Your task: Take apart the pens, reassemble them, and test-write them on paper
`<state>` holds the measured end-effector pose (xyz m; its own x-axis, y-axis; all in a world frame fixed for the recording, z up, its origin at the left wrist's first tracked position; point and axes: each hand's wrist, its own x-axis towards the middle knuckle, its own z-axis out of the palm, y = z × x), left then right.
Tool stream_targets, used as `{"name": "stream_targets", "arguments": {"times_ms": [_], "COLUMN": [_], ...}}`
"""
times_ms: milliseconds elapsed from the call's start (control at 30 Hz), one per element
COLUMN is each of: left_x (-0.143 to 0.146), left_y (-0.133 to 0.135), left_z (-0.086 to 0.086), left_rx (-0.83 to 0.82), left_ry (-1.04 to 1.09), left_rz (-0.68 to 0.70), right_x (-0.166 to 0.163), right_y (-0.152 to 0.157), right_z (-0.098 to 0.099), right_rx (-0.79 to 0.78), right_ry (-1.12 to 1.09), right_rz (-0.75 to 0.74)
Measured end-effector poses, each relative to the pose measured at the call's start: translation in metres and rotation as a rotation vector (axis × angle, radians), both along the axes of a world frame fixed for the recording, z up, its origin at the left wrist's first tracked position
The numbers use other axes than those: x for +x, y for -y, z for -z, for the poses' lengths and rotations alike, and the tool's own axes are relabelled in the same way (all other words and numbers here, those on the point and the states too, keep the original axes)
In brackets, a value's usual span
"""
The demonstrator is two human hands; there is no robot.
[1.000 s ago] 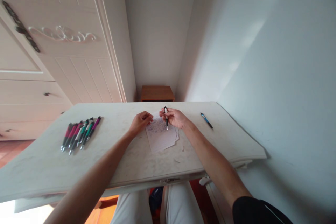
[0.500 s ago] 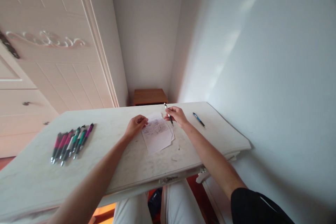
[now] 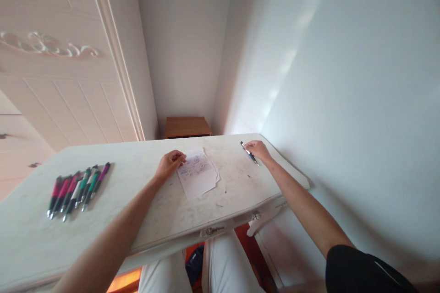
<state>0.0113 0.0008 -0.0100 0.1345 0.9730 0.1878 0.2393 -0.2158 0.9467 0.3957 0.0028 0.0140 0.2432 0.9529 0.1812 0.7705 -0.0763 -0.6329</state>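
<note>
My right hand, closed, grips a pen with a silver-white barrel, low over the right side of the desk. Its lower part overlaps a blue pen there, so the two are hard to tell apart. My left hand rests with curled fingers at the upper left edge of some scribbled paper. Thumb and fingertips come together over that edge; whether they pinch the paper I cannot tell. The sheets lie slightly fanned, with dark scribbles across the upper half.
On the left of the white desk lies a row of several pens in pink, green, white and purple. A wall borders the desk on the right. A wooden cabinet stands beyond the far edge, with a pale wardrobe at left.
My right hand has carried the silver-white pen from above the paper rightward to the blue pen. My left hand stays at the paper's edge. The view has turned slightly right.
</note>
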Motion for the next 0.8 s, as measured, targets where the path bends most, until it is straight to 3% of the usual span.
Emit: {"name": "stream_targets", "arguments": {"times_ms": [100,267,800], "left_x": [0.000,0.000,-0.002], "left_y": [-0.001,0.001,-0.001], "left_z": [0.001,-0.001,0.001], "left_rx": [-0.003,-0.024,-0.014], "left_ry": [0.004,0.001,0.010], "left_rz": [0.000,-0.007,0.018], "right_x": [0.018,0.031,0.028], "right_y": [0.003,0.009,0.006], "right_z": [-0.001,0.005,0.013], "right_rx": [-0.043,-0.102,-0.121], "right_ry": [0.167,0.257,0.327], "right_rz": [0.101,0.155,0.140]}}
